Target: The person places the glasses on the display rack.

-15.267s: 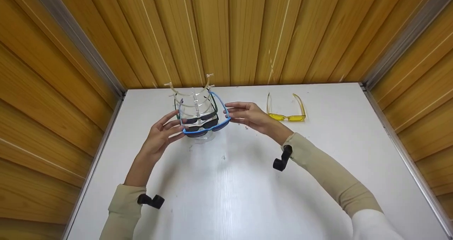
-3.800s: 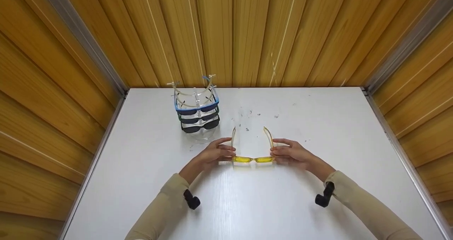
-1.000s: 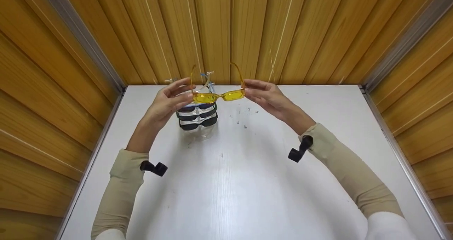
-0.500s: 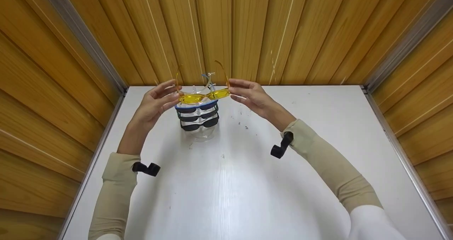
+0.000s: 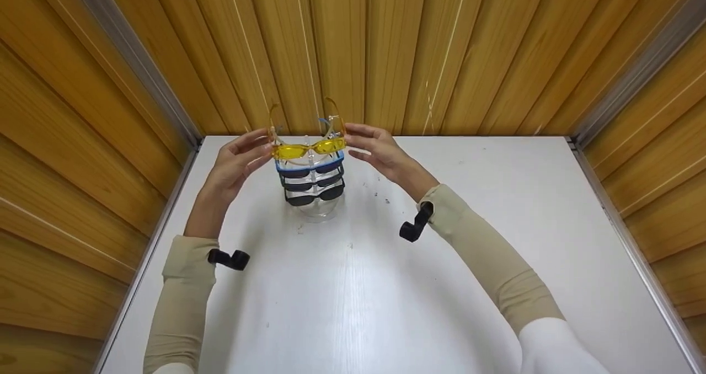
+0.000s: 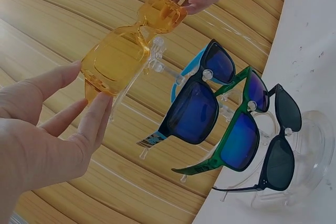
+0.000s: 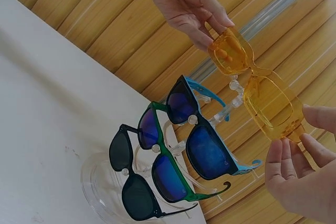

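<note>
A pair of yellow sunglasses [image 5: 291, 151] is held level at the top of a clear display stand [image 5: 318, 215], its temples pointing to the back wall. My left hand [image 5: 230, 167] pinches the frame's left end between thumb and fingers. At the right end, my right hand [image 5: 380, 150] grips it by the hinge and temple. Below on the stand sit blue sunglasses [image 6: 194, 109], then green sunglasses [image 6: 241, 139], then black sunglasses [image 6: 281, 163] lowest. In the right wrist view the yellow frame [image 7: 273, 106] is close to the stand's top; whether it touches cannot be told.
The stand is at the back left of a white table [image 5: 353, 297]. A wood-panelled wall [image 5: 386, 54] rises right behind it, with panelled side walls and metal edge strips. Small dark specks [image 5: 380, 197] mark the tabletop right of the stand.
Over the last second both hands have carried the yellow sunglasses left, over the stand's top. Earlier, they were held low over the table's middle. The blue pair, in hand at first, is on the stand.
</note>
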A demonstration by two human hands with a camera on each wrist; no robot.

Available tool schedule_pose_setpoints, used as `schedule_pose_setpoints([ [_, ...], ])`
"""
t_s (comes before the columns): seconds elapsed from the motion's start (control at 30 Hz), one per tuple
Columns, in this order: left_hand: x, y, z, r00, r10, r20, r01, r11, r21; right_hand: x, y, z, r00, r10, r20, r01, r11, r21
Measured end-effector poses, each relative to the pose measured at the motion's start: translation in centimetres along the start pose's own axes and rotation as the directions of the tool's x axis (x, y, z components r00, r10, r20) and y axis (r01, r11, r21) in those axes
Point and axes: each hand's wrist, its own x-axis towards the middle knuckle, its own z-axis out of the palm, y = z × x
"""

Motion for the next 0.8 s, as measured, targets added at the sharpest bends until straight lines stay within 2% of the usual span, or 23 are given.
schedule_pose_setpoints([
  [0.53, 0.7, -1.1, 0.2, 1.0, -0.016, -0.006, 0.016, 0.999, 0.03, 0.6, 0.8, -0.3, 0.998, -0.001, 0.062, 0.009, 0.992, -0.13],
  [0.8, 0.8, -1.2, 0.2, 0.999, -0.031, 0.01, 0.031, 0.999, 0.023, 0.5, 0.9, -0.6, 0.997, -0.007, 0.073, 0.016, 0.992, -0.128],
])
